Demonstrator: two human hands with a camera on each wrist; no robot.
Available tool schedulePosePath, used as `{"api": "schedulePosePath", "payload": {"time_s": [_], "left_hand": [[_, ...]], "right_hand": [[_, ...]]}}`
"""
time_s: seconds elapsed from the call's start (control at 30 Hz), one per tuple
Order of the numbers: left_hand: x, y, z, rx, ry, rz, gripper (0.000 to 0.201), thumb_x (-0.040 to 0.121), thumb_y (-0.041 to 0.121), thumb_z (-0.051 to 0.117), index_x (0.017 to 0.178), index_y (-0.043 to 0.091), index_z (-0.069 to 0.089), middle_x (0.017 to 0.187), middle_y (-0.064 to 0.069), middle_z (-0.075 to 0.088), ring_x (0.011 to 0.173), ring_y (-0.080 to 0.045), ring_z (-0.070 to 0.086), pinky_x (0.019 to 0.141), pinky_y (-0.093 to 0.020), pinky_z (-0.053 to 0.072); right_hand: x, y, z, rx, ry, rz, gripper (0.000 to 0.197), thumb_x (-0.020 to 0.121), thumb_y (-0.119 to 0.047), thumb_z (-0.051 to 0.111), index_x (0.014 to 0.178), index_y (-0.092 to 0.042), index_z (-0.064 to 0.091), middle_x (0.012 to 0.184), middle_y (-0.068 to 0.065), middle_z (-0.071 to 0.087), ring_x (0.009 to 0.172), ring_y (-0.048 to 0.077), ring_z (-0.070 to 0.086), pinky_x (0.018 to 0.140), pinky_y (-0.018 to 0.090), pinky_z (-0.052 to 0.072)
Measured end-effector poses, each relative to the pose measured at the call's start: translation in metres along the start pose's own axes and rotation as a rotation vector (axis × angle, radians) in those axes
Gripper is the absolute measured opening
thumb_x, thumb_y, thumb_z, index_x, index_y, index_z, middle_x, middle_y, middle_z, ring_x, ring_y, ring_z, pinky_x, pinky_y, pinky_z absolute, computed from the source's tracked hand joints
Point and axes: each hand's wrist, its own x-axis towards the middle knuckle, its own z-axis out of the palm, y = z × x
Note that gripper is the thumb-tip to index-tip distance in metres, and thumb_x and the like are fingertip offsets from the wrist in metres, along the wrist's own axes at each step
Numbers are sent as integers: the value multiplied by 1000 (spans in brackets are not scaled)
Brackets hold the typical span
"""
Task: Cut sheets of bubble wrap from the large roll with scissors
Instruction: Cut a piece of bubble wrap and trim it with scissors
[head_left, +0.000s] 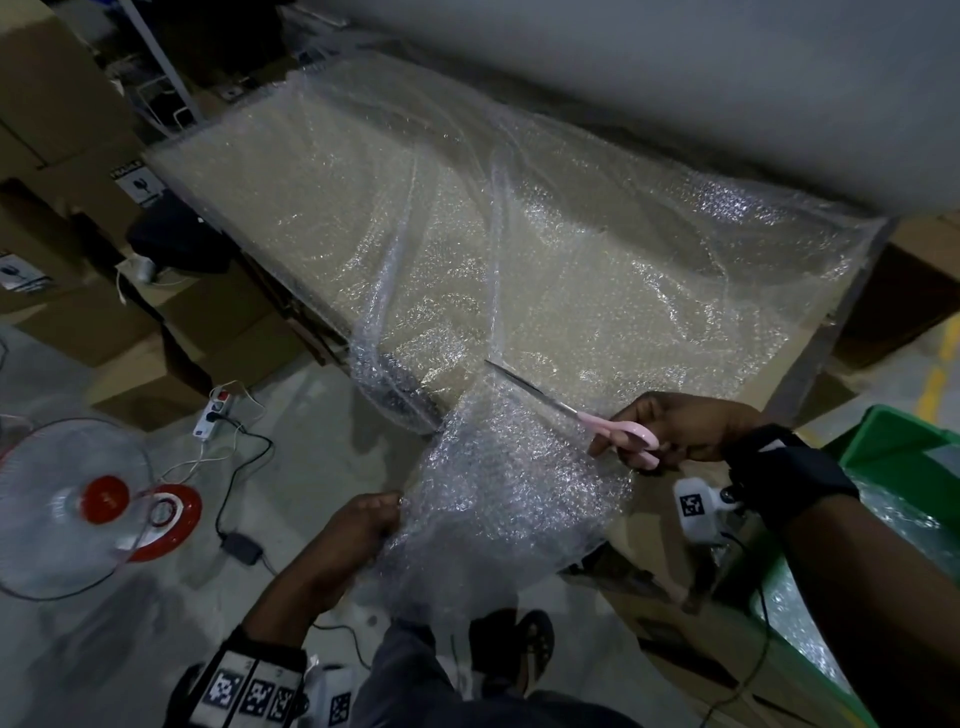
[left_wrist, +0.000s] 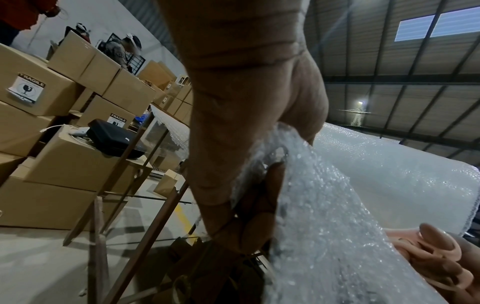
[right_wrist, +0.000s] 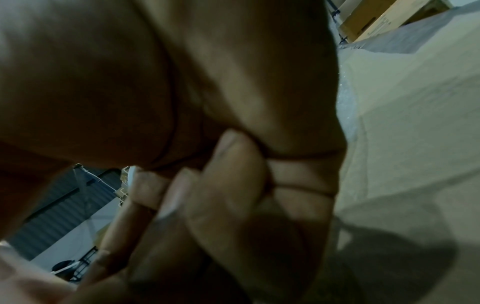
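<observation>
Far out to the left of my left hand (head_left: 358, 525) stands one white floor fan with a red hub and red base (head_left: 78, 499), and just past it lies one white power strip with cables plugged in (head_left: 213, 410) on the concrete floor. Beyond those are stacked brown cardboard boxes (left_wrist: 52, 86); I can count two with "FRAGILE" labels in the left wrist view, and one black zip case (left_wrist: 114, 137) sits on top of a box.

My left hand is closed on the clear bubble wrap sheet (head_left: 509, 483): thumb and curled fingers (left_wrist: 262, 197) pinch its bunched near edge, holding that hanging part up in front of me. The sheet runs away from this hand, up over the edge of the table and across its whole top, to the one large roll of bubble wrap (head_left: 623, 67) lying along the far side.

To the right of my left hand, and a little farther from me, my right hand (head_left: 675, 431) grips one pair of scissors with pink plastic handles and steel blades (head_left: 576, 413). My fingers are through the handle loops and curled tight. The blades point away to the left, their tip at the sheet where it bends over the table edge; I cannot tell how far the blades are apart.

Right of my right hand stands one green plastic bin (head_left: 904, 436) with clear wrap inside it.
</observation>
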Motion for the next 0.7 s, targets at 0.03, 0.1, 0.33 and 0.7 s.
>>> {"api": "schedulePosePath", "payload": {"time_s": [0.03,0.1,0.33,0.7], "left_hand": [[0,0,0,2,-1,1,19,94,-7,51,97,-22,63,79,-21,63,59,-21,56,52,-25,44],[0,-1,0,9,-4,-2,19,94,-6,51,97,-21,63,79,-21,64,59,-21,56,52,-25,45],[0,-6,-4,17,-2,19,26,98,-2,50,108,-10,73,101,-40,70,80,-35,62,61,-31,49],[4,-7,0,-7,6,20,22,97,-5,50,103,-20,66,80,-24,66,57,-21,58,51,-24,44]], "right_hand": [[-1,-2,2,-16,-2,-7,68,75,-48,91,120,0,75,62,12,56,62,22,32,40,26,20],[-3,-5,5,-7,-11,-38,77,69,-51,94,117,6,72,61,13,54,57,20,39,48,26,31],[-10,-3,-2,22,14,32,40,97,-9,66,120,23,60,59,12,56,48,13,47,44,16,41],[-11,-5,-2,-84,-29,23,58,83,-64,79,106,-11,80,71,15,60,62,56,39,59,48,17]]}}
